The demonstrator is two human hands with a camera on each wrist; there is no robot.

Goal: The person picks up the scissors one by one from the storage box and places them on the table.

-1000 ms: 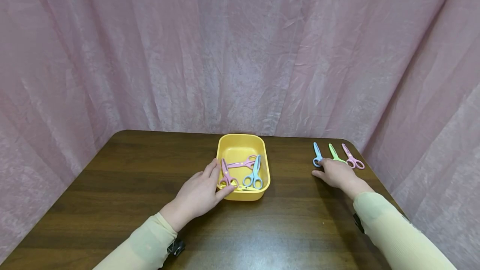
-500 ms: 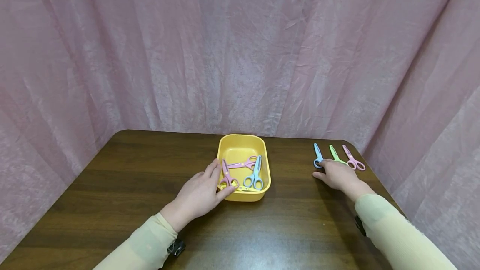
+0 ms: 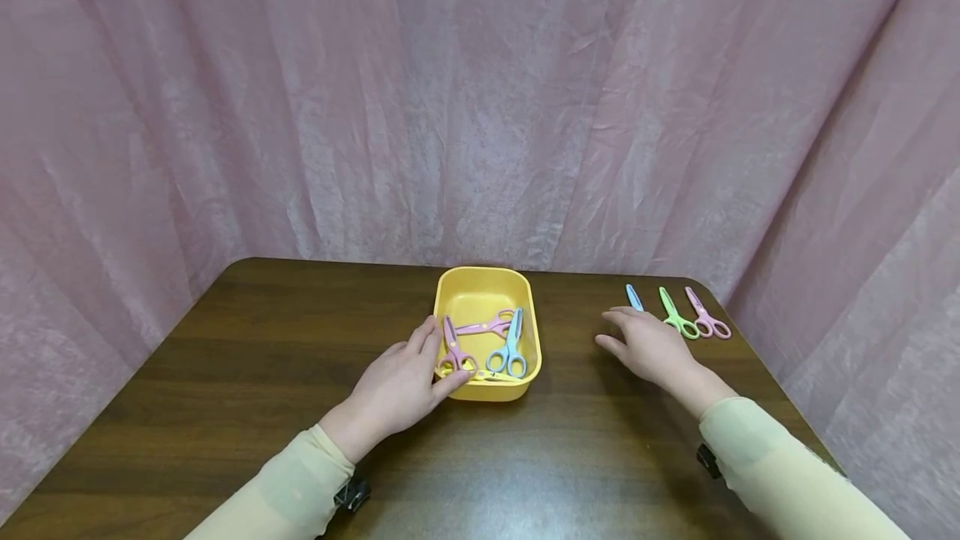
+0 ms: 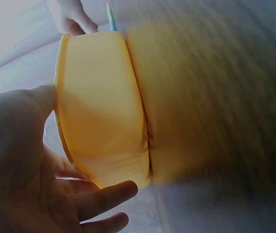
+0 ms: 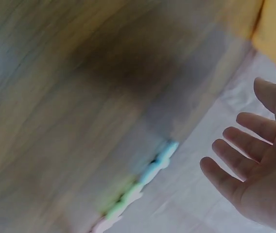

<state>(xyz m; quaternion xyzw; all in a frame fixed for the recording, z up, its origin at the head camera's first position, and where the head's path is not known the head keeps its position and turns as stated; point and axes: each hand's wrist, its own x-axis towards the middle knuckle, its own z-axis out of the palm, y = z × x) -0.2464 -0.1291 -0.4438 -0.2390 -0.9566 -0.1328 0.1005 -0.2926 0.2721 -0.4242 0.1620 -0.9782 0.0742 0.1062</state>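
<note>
The left hand (image 3: pixel 393 386) touches the near left corner of the yellow tub (image 3: pixel 480 392), thumb at its rim and fingers spread loosely along the wall. Inside lie two pink scissors (image 3: pixel 452 348), pale blue scissors (image 3: pixel 512 344) and yellow scissors (image 3: pixel 491 376). The right hand (image 3: pixel 652 348), fingers apart and holding nothing, partly hides the slim blue scissors (image 3: pixel 633 297) beyond it on the table (image 3: pixel 300 340); green scissors (image 3: pixel 668 304) and lilac-pink scissors (image 3: pixel 699 307) lie alongside, rightward. Behind hangs a pink curtain (image 3: pixel 480 107).

Yellow tub (image 3: pixel 487 392) upright, four scissors (image 3: pixel 514 333) inside; blue scissors (image 3: pixel 633 297), green scissors (image 3: pixel 669 304), pink scissors (image 3: pixel 698 307) rowed at right.
</note>
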